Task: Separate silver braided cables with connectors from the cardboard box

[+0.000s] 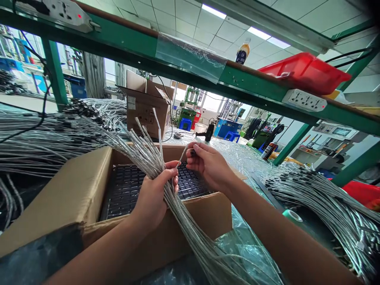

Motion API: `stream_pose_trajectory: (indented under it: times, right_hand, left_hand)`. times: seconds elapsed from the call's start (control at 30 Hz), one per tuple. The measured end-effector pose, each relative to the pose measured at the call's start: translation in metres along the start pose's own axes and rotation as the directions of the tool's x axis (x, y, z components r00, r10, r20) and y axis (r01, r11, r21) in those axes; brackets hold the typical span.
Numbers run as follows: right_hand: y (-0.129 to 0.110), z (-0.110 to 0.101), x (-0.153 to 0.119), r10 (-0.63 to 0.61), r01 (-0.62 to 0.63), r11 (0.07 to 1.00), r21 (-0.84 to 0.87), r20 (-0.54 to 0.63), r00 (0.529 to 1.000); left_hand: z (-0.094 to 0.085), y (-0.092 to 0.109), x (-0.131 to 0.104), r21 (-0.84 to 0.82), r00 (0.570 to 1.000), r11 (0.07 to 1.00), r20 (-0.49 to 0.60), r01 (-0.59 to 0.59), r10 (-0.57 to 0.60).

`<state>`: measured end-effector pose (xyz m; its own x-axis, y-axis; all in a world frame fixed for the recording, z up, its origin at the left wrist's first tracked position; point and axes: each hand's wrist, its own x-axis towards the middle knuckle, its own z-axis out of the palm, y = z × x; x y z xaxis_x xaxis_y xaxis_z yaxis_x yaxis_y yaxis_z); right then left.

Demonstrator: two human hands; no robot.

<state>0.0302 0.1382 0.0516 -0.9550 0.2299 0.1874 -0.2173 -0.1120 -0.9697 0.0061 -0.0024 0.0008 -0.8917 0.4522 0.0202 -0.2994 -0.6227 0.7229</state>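
My left hand (157, 190) is wrapped round a thick bundle of silvery cables (190, 225), whose ends fan out up and to the left. Between its thumb and forefinger runs a single cable that reaches across to my right hand (208, 162). The fingers of my right hand are closed on that cable's end, with a small black part showing at the fingertips. Below both hands stands an open cardboard box (208, 209) holding rows of small black parts (127, 182).
Piles of cables lie at the left (35, 138) and right (320, 190). A second open carton (148, 107) stands behind the box. A green shelf beam (124, 43) crosses above, bearing a red tray (305, 71), a bottle (242, 52) and power strips. A tape roll (292, 215) lies right.
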Motion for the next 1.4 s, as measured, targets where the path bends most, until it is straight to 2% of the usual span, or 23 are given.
stream_pose_trajectory:
  times: [0.17,0.4,0.67,0.97,1.13,1.27,1.4]
  right_hand:
    - [0.015,0.003,-0.006,0.073,-0.076,0.994,0.074,0.039,0.997]
    - [0.021,0.002,-0.008,-0.017,0.021,0.999,-0.038,0.101,0.995]
    - [0.012,0.008,-0.005,-0.083,0.083,0.988,-0.129,0.012,0.997]
    - [0.009,0.009,0.0,-0.15,0.145,0.985,-0.093,-0.045,0.988]
    - [0.004,0.007,0.001,-0.175,0.176,0.972,-0.153,0.022,0.984]
    - [-0.004,0.006,0.003,-0.143,0.173,0.953,-0.247,0.134,0.981]
    - [-0.006,0.008,0.001,-0.101,0.161,0.935,-0.316,0.197,0.975]
  left_hand:
    - [0.0,0.002,-0.002,-0.009,0.999,1.0,-0.026,0.018,-0.018]
    - [0.0,0.001,0.0,-0.032,1.0,0.999,-0.015,0.026,-0.027]
    - [0.0,0.002,0.0,-0.019,0.999,0.999,-0.018,0.036,-0.037]
    - [0.0,0.002,0.001,-0.015,0.999,0.999,-0.002,0.034,-0.034]
    - [-0.001,0.002,0.0,-0.056,0.998,0.998,0.046,0.037,-0.034]
    - [-0.002,0.0,0.0,-0.069,0.999,0.997,0.038,0.022,-0.02]
    - [-0.002,0.0,0.0,-0.019,0.998,1.0,0.055,-0.015,0.016]
